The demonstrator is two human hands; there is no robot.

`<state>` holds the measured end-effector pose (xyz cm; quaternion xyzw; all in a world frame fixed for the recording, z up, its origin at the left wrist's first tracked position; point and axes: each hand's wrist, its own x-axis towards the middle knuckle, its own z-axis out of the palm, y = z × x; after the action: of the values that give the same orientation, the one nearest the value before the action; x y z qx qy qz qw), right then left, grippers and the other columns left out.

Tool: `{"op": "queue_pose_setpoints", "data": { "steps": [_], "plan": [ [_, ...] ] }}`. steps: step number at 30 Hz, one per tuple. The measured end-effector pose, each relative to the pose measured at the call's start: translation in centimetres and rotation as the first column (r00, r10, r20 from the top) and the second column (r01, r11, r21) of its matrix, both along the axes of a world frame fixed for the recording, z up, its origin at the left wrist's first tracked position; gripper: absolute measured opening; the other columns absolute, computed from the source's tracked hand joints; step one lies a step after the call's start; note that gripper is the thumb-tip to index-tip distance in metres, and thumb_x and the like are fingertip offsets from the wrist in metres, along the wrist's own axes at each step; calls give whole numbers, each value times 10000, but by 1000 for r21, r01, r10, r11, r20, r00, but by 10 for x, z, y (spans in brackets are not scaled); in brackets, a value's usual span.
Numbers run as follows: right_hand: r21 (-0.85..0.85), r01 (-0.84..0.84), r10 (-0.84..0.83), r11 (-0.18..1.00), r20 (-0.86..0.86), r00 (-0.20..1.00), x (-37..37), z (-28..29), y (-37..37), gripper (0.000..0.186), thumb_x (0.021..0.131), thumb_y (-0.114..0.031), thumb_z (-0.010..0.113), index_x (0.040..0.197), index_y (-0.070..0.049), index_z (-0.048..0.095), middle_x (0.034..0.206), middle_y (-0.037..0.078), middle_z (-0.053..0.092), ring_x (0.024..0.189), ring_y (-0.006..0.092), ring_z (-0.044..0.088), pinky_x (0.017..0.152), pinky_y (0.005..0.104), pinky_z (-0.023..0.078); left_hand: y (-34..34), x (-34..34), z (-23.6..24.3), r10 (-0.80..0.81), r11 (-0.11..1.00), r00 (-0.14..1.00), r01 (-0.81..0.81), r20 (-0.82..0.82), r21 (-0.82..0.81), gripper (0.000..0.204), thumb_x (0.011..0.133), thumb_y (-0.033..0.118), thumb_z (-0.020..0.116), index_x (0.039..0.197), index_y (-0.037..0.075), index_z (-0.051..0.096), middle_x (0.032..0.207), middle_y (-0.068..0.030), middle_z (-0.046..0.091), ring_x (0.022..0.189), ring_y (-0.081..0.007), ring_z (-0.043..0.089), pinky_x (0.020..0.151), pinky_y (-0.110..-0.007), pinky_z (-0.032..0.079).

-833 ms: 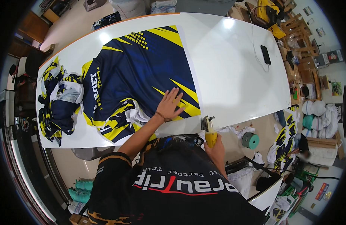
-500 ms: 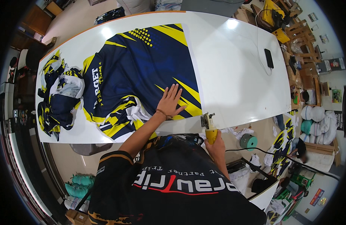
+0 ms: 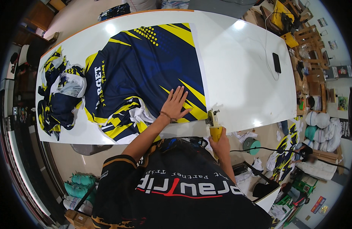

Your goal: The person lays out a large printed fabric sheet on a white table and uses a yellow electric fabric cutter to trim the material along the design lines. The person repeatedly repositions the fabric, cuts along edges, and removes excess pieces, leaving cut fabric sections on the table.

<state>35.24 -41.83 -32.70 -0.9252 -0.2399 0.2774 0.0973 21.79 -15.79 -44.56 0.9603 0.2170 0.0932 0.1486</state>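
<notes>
A navy and yellow printed fabric sheet (image 3: 145, 72) lies spread on a big white table (image 3: 241, 68). My left hand (image 3: 176, 105) presses flat on the fabric near its lower right corner, fingers spread. My right hand (image 3: 222, 143) grips a yellow-handled electric rotary cutter (image 3: 213, 124), whose blade head sits at the table's near edge just right of the fabric's corner. A black cord runs off from the cutter to the right.
A heap of cut navy and yellow pieces (image 3: 57, 95) lies at the table's left end. A black phone (image 3: 276, 63) with a white cable rests at the far right. Fabric rolls (image 3: 321, 128), scraps and a tape reel (image 3: 252, 145) crowd the floor on the right.
The cutter has edged up to the table's near edge by the fabric corner. My left hand stays flat on the fabric, shifted slightly.
</notes>
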Motion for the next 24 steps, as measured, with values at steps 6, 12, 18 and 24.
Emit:
{"op": "queue_pose_setpoints", "data": {
  "steps": [6, 12, 18, 24],
  "plan": [
    [50, -15, 14, 999, 13, 1000, 9, 1, 19, 661, 827, -333, 759, 1351, -118, 417, 1059, 303, 699, 986, 520, 677, 821, 590, 536, -1, -1, 1, 4, 1000, 1000, -4, -9, -4, 873, 995, 653, 470, 1583, 16, 375, 1681, -242, 252, 1585, -370, 185, 1286, -522, 123],
    [52, -44, 45, 998, -6, 999, 25, 2, 46, 644, 826, -334, 747, 1329, -109, 414, 1054, 270, 694, 994, 495, 676, 822, 586, 541, 0, 0, 4, 3, 1000, 1000, -4, -20, -12, 877, 994, 659, 464, 1588, 21, 369, 1681, -243, 251, 1583, -374, 189, 1284, -522, 131],
    [16, -67, 67, 998, 19, 998, 38, 7, 77, 631, 827, -349, 753, 1314, -110, 431, 1060, 268, 698, 981, 485, 687, 825, 578, 547, 1, -1, 7, 0, 998, 1000, -1, -18, -61, 869, 997, 649, 466, 1587, 19, 364, 1679, -253, 246, 1581, -383, 190, 1283, -528, 128],
    [33, -93, 92, 995, 24, 995, 56, 3, 113, 618, 833, -349, 753, 1312, -115, 439, 1041, 262, 703, 994, 483, 688, 828, 573, 547, 2, -1, 7, -1, 995, 1000, -2, -24, -96, 867, 988, 650, 482, 1581, 25, 381, 1679, -258, 243, 1584, -382, 177, 1283, -531, 119]
  ]
}}
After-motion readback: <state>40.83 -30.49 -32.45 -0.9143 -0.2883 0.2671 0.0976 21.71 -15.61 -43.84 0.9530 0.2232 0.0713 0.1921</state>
